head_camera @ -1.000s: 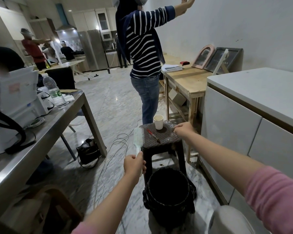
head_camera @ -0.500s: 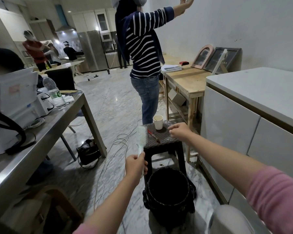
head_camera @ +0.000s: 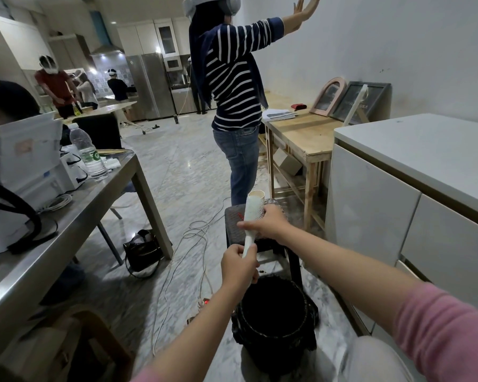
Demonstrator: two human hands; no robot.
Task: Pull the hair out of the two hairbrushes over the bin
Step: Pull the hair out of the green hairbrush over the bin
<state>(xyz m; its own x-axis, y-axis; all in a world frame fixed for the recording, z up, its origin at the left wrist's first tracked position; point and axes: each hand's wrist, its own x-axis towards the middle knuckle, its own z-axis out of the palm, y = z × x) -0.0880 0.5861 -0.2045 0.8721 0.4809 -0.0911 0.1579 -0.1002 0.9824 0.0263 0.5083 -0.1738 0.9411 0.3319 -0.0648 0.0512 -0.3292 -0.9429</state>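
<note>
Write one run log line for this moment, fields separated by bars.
left hand: holds hairbrush handle | right hand: on brush head | bin: below, slightly nearer | stage: pulling hair

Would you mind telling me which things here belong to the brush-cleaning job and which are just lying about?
For the job:
- white hairbrush
- left hand gripping its handle
- right hand at its head
- black bin below

Lying about:
- paper cup
- stool
- water bottle
- black handbag
- picture frames
</note>
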